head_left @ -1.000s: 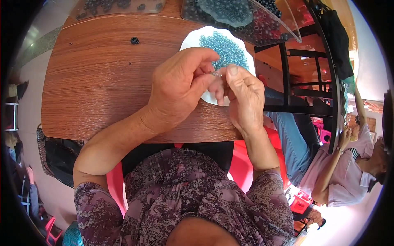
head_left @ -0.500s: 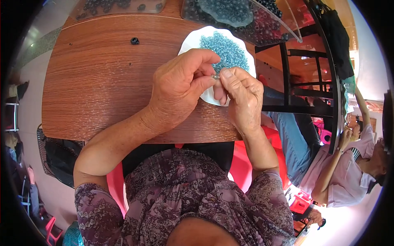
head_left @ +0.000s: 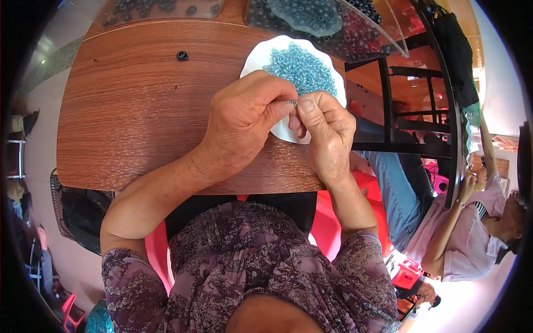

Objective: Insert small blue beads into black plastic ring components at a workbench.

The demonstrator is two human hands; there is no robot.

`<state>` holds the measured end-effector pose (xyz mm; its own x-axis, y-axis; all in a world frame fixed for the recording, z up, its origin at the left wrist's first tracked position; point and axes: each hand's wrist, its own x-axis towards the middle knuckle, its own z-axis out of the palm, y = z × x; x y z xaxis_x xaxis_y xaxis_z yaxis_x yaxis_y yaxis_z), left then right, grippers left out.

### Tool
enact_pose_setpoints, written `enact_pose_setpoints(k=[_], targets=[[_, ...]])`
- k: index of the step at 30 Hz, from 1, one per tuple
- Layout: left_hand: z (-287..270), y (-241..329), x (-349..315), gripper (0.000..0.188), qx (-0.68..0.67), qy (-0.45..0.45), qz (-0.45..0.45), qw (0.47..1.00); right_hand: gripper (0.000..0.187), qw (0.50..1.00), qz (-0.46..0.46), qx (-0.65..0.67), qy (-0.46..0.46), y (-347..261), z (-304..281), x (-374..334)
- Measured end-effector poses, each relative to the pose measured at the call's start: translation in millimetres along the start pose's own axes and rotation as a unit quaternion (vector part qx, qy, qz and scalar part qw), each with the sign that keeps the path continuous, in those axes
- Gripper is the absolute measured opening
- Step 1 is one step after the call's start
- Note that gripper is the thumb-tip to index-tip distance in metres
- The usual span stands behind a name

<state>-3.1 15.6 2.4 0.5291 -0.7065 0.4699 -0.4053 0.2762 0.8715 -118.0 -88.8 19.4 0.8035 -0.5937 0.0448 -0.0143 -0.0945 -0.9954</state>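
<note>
Head view shows the left hand [head_left: 240, 114] and the right hand [head_left: 328, 129] pinching one tiny, shiny piece [head_left: 291, 102] between fingertips, probably because it is too small for a fuller grip. Partly beneath them, a white scalloped plate [head_left: 255, 56] of pale-blue transparent beads [head_left: 302, 67] rests on the brown wood-grain worktop [head_left: 130, 114], likely for easy reach.

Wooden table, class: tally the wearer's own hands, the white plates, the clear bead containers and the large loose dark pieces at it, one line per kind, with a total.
Hands: 2 (left hand, right hand)
White plate: 1
Clear bead containers: 2 (left container, right container)
Large loose dark piece: 1
Total: 6
</note>
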Motion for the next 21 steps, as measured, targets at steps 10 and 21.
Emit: enact_pose_setpoints(k=[10,21], targets=[[5.8,-4.3,-0.2,0.009,0.001,-0.003,-0.069,0.998,0.013,0.996,-0.069,-0.048,0.027,0.0,3.0,-1.7],[1.6,-2.2,2.5,0.016,-0.022,-0.030,-0.137,0.990,0.012,0.998,-0.049,-0.028,0.039,0.2,-2.4,4.4]])
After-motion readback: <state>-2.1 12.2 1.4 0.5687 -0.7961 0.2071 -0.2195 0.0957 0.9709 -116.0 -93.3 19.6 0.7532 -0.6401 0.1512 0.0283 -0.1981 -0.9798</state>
